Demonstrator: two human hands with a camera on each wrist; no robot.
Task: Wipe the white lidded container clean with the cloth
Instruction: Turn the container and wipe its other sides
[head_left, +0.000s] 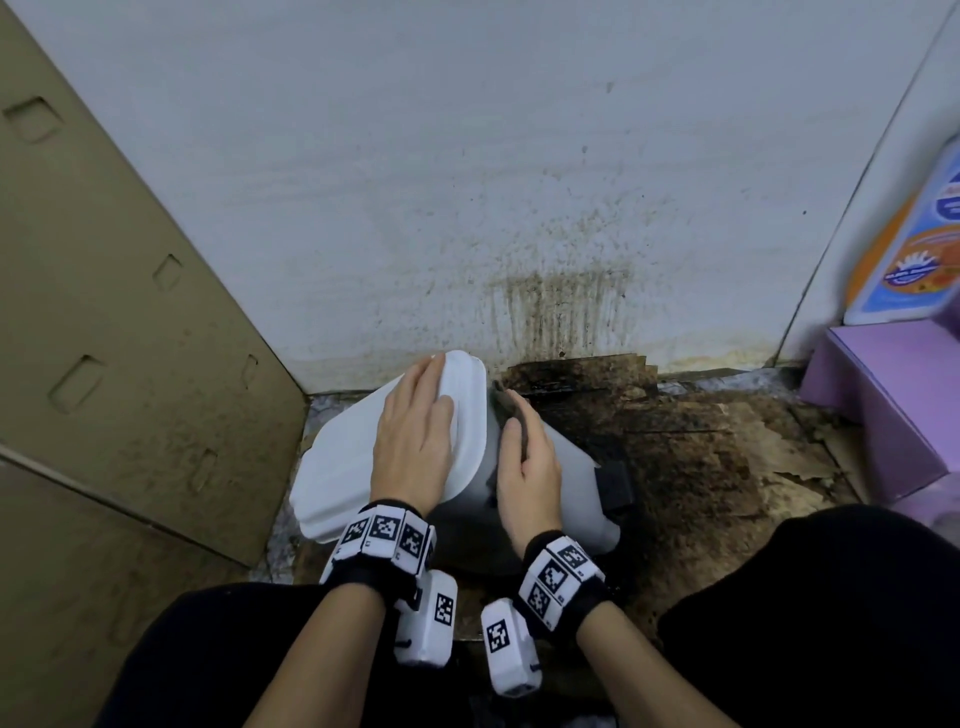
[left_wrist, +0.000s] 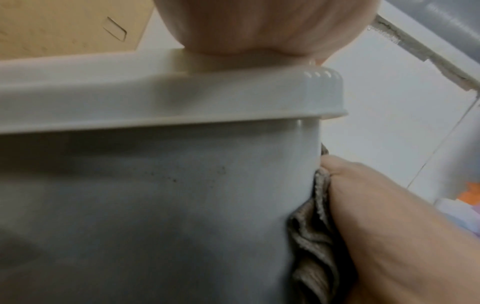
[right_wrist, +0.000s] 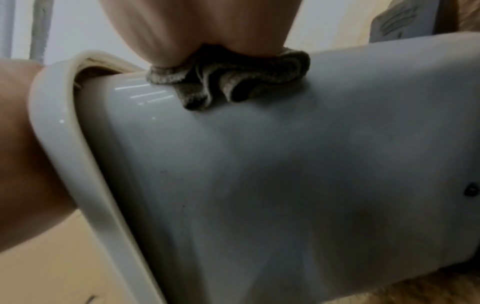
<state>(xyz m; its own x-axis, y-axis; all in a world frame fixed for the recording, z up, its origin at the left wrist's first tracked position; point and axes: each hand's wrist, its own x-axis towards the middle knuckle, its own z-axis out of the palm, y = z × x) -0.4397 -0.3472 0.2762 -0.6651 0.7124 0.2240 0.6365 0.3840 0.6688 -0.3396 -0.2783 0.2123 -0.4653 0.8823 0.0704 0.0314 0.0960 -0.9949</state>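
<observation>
The white lidded container (head_left: 571, 467) lies tilted on the dirty floor, its lid (head_left: 337, 467) turned up and to the left. My left hand (head_left: 410, 441) rests flat on the lid with straight fingers. My right hand (head_left: 530, 462) presses a bunched grey-brown cloth (head_left: 500, 402) against the container's side wall, just below the lid rim. The left wrist view shows the cloth (left_wrist: 314, 246) squeezed between the right hand (left_wrist: 389, 226) and the speckled wall (left_wrist: 155, 195). In the right wrist view the cloth (right_wrist: 233, 82) is crumpled under the palm (right_wrist: 194, 26) beside the lid rim (right_wrist: 64, 144).
A large cardboard sheet (head_left: 104, 312) leans at the left. A stained white wall (head_left: 519, 182) stands right behind the container. Grimy torn cardboard (head_left: 701, 441) covers the floor to the right. A purple box (head_left: 883, 405) and a labelled bottle (head_left: 909, 249) sit far right.
</observation>
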